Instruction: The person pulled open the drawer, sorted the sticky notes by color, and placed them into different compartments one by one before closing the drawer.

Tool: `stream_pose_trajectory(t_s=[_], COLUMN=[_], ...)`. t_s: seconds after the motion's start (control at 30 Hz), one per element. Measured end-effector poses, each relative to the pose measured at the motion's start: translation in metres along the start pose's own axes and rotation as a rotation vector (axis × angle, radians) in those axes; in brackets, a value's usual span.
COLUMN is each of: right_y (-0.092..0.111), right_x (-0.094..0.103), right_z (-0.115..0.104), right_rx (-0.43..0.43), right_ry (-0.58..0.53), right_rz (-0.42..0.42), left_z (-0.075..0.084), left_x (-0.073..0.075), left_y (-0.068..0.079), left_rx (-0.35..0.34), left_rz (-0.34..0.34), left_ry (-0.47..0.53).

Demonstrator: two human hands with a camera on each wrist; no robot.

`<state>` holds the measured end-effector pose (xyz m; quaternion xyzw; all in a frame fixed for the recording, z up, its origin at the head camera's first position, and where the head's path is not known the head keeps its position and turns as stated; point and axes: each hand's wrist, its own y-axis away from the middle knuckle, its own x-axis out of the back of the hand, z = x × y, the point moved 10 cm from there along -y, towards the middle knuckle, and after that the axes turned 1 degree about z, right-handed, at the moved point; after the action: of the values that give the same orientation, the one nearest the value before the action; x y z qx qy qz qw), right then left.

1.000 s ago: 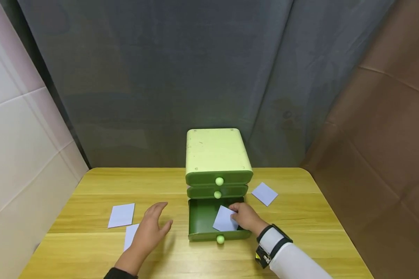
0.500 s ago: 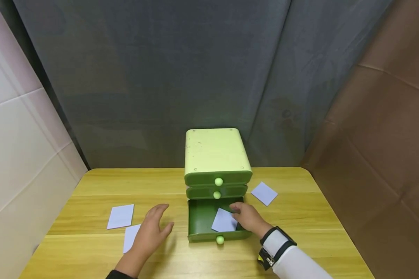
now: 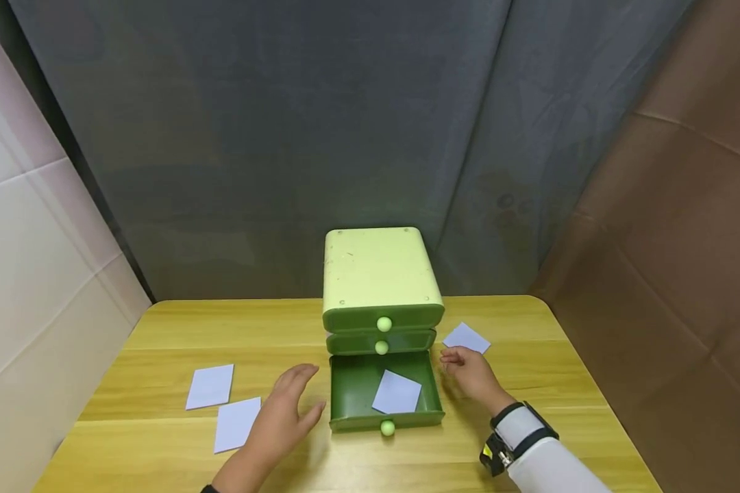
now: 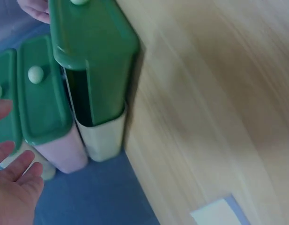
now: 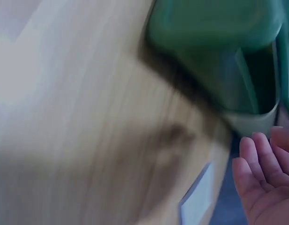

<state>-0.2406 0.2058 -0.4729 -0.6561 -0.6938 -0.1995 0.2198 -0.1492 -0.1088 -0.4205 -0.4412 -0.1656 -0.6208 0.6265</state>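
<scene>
A small chest of drawers (image 3: 382,270), pale yellow-green with green fronts, stands at the table's back middle. Its bottom drawer (image 3: 351,390) is pulled out, and a white square of paper (image 3: 397,392) lies inside. To the right of that drawer my right hand (image 3: 475,376) hovers with nothing in it, fingertips near another paper square (image 3: 466,337) on the table. My left hand (image 3: 281,421) is held left of the drawer, fingers spread and holding nothing. The right wrist view shows the right hand's fingers (image 5: 263,164) loosely extended beside the drawer.
Two more paper squares, one farther back (image 3: 210,387) and one nearer (image 3: 237,424), lie on the wooden table (image 3: 160,342) at the left, the nearer partly behind my left hand. A dark grey curtain (image 3: 284,137) hangs behind the table.
My right hand has let go of the paper square, leaving it in the drawer, and moved right out of the drawer. My left hand has shifted slightly right, uncovering more of the nearer left square.
</scene>
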Motion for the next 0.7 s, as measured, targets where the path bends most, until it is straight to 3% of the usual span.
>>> stream_pose_trajectory(t_s=[0.4, 0.7], right_y=[-0.019, -0.027], right_x=[0.043, 0.051], right_z=[0.062, 0.082], right_rx=[-0.095, -0.157], right_ry=[0.178, 0.246], right_rz=[0.167, 0.147], left_z=[0.032, 0.036], left_x=[-0.009, -0.015], left_y=[-0.004, -0.003], left_rx=[-0.109, -0.128], left_rz=[0.004, -0.008], left_ry=[0.026, 0.013])
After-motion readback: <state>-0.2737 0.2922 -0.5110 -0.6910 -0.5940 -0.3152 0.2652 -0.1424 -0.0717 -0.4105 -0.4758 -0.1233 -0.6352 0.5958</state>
